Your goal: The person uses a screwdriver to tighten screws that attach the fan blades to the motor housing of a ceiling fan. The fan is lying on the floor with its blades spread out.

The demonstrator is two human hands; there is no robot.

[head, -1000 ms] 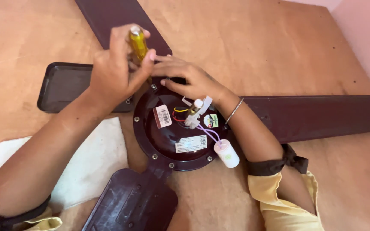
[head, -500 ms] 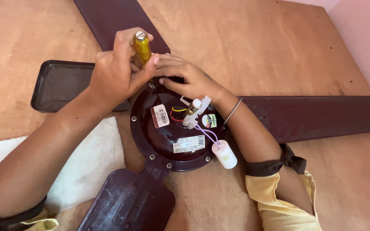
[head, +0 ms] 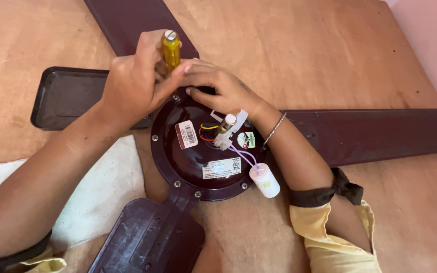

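Note:
A dark maroon ceiling fan lies upside down on a wooden surface, its round motor housing [head: 198,156] in the middle of the view. My left hand [head: 135,83] grips a yellow-handled screwdriver [head: 171,49] held upright at the housing's far rim. My right hand [head: 218,88] rests its fingers on the same rim beside the screwdriver tip; whether it pinches a screw is hidden. A white cylindrical capacitor [head: 264,180] hangs on purple wires from the centre terminal [head: 224,132].
Fan blades stretch out to the left [head: 67,96], right [head: 380,134], far side [head: 132,20] and near side [head: 147,237]. A white cloth [head: 102,197] lies under my left forearm. A pink wall [head: 431,35] borders the far right.
The view has shifted slightly; both hands stay at the housing's far rim with the screwdriver upright.

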